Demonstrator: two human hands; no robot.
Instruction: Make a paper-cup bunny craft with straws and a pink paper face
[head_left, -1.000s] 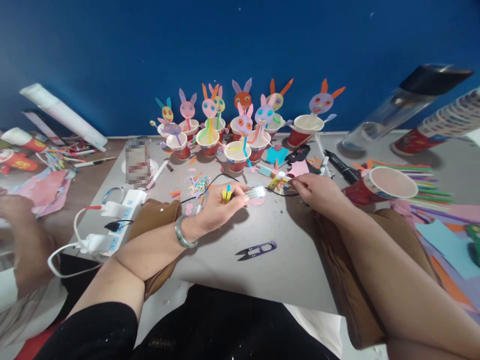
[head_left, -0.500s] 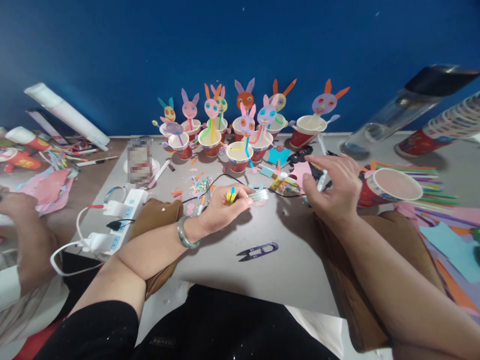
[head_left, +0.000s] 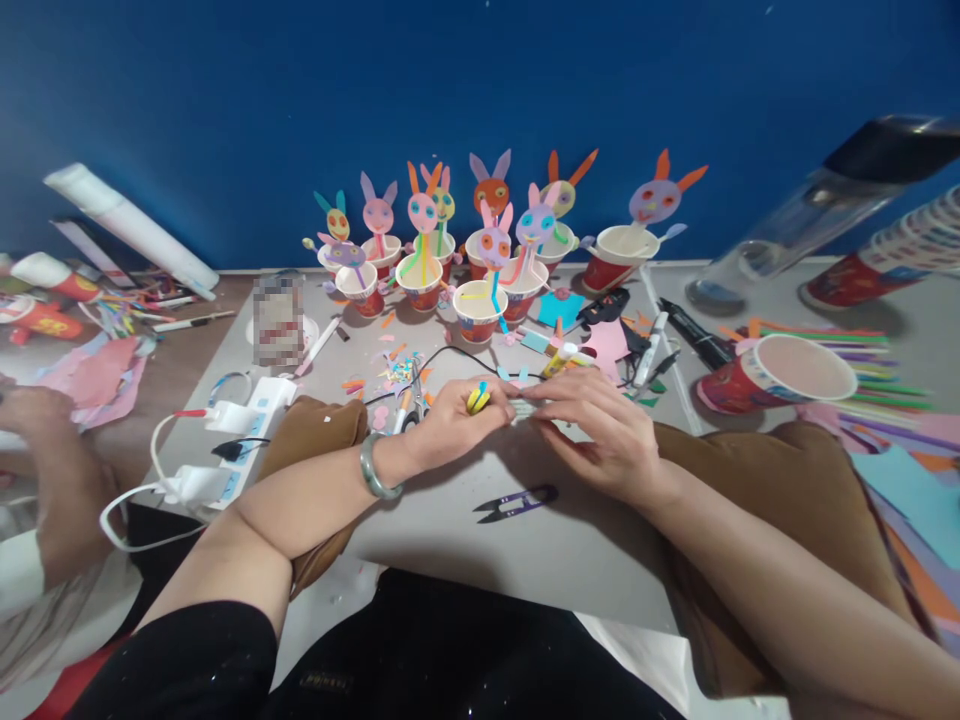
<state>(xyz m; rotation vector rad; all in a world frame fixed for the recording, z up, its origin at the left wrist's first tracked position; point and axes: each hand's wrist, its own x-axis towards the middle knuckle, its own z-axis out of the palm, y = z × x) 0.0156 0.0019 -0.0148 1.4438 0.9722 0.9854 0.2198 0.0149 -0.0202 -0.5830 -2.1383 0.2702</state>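
My left hand (head_left: pixel 461 425), with a green bangle at its wrist, is closed. A small bundle of yellow pieces with a blue tip (head_left: pixel 478 398) sticks up from its curled fingers. Between its thumb and forefinger is a small clear strip (head_left: pixel 523 409) of plastic. My right hand (head_left: pixel 600 430) has its fingertips at the strip's other end, bent in on it; the thumb is partly hidden. Below the hands, dark purple thread snips (head_left: pixel 517 503) lie on the grey table. Scissors (head_left: pixel 415 405) rest just left of my left hand.
Several paper cups with rabbit faces (head_left: pixel 480 305) stand along the blue wall. A power strip (head_left: pixel 259 440) lies left, near a co-worker's arm (head_left: pixel 75 480). To the right are a red cup (head_left: pixel 780 375), straws (head_left: pixel 892 375), a clear bottle (head_left: pixel 787 230) and brown cushion (head_left: pixel 780 540).
My right hand has come left and down from above the table, and its spread fingers have closed in on the clear strip. My left hand has stayed nearly in place, turning slightly.
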